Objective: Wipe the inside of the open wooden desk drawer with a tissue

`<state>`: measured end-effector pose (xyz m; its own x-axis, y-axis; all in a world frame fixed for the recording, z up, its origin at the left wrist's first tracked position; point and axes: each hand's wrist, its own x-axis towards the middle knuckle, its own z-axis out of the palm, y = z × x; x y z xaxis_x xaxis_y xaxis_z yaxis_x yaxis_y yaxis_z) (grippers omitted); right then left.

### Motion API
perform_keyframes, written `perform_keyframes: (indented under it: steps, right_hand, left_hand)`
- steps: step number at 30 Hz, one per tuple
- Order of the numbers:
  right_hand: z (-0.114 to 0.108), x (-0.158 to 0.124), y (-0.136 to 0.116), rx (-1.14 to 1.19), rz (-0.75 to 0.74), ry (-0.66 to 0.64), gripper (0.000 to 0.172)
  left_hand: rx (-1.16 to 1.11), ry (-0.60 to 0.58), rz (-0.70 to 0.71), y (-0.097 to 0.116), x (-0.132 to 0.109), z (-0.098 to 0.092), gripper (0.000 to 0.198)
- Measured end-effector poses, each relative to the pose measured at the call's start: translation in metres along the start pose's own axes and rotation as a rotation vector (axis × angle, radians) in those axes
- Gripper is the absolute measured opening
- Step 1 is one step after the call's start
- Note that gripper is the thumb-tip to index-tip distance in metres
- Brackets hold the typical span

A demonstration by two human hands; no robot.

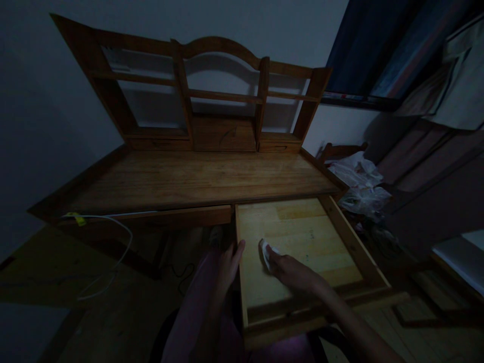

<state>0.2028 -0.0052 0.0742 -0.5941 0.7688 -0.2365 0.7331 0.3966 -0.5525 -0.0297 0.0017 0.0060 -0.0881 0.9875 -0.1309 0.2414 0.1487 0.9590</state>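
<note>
A wooden drawer (302,222) is pulled out from the right half of a brown wooden desk (212,174). Its pale bottom board holds no objects apart from what my right hand has there. My right hand (289,269) presses a small folded white cloth (265,253) against that board, left of its middle. Fingers of my right hand are closed round the cloth, hiding part of it. At the drawer's left wall, my left hand (229,264) grips the side, its thumb by the top edge and its other fingers partly hidden outside.
A second drawer front (189,217) sits in the desk's left half, with a white cable (126,247) hanging before it. A shelf hutch (223,96) stands at the back. Plastic bags (359,174) lie on a chair to the right. My legs are under the drawer.
</note>
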Motion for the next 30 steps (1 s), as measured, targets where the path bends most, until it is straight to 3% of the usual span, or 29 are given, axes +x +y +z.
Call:
perform_keyframes:
  steps: [8, 16, 23, 30]
  right_hand:
    - [0.001, 0.006, -0.011, -0.09, 0.022, 0.109, 0.039]
    - [-0.003, 0.019, -0.016, -0.367, 0.042, 0.114, 0.023]
    - [-0.005, 0.024, -0.011, -0.418, 0.041, 0.117, 0.024]
    - [0.017, 0.014, -0.014, -0.536, -0.084, 0.135, 0.062]
  left_hand:
    - [0.022, 0.006, 0.016, 0.008, -0.004, -0.002, 0.048]
    - [0.011, 0.008, -0.006, 0.013, -0.006, -0.003, 0.051]
    - [0.002, 0.005, 0.019, 0.009, -0.004, -0.002, 0.049]
    - [0.086, 0.008, 0.047, 0.004, -0.005, -0.005, 0.045]
